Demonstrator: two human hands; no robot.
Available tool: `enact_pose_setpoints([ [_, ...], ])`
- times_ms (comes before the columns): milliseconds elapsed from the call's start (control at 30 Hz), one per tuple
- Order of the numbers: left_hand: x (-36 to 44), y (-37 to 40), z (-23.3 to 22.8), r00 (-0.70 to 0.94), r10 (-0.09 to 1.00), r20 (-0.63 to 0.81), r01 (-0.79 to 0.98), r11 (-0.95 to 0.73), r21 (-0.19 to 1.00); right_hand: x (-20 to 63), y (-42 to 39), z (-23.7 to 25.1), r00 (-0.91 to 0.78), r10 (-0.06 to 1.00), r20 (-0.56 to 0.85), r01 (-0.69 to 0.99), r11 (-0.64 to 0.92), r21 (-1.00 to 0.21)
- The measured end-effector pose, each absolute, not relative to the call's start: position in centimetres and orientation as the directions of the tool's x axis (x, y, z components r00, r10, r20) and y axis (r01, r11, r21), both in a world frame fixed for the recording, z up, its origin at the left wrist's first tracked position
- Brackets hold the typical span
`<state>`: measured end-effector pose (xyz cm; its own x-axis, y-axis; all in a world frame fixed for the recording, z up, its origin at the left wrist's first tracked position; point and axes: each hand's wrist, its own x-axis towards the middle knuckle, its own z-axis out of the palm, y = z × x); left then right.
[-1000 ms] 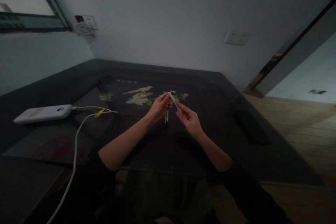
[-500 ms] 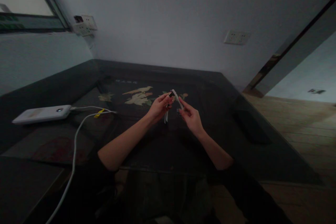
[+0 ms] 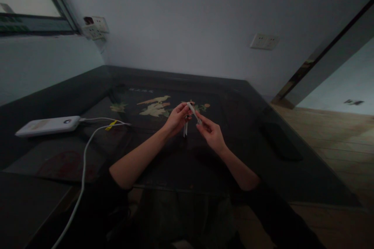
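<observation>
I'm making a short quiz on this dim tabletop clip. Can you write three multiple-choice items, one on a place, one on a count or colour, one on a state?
1. Where does the white power bank lie?
A. on the dark table, to the person's left
B. on the wooden floor
C. on the window sill

2. What colour is the small tie on the white cable?
A. red
B. yellow
C. blue

3. How is the thin white strip held?
A. lying flat on the table
B. in the left hand alone
C. between the left hand and the right hand, above the table

Answers: 1 A, it rests near the table's left edge. 2 B, the tie shows yellow. 3 C, fingers of both hands pinch it.
</observation>
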<state>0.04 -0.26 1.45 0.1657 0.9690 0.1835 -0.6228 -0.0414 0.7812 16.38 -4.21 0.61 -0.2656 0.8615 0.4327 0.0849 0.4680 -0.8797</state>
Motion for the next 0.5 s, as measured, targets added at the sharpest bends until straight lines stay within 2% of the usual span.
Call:
enact_pose_setpoints([
  [167, 0.1, -0.2, 1.3, 0.156, 0.969, 0.191, -0.622, -0.054, 0.781, 16.4, -4.3, 0.6, -0.272, 0.865, 0.422, 0.093, 0.460, -0.883],
  [500, 0.0, -0.3, 1.3, 0.152, 0.979, 0.138, -0.626, -0.013, 0.780, 16.7, -3.3, 0.3, -0.206, 0.848, 0.489, 0.108, 0.516, -0.850],
])
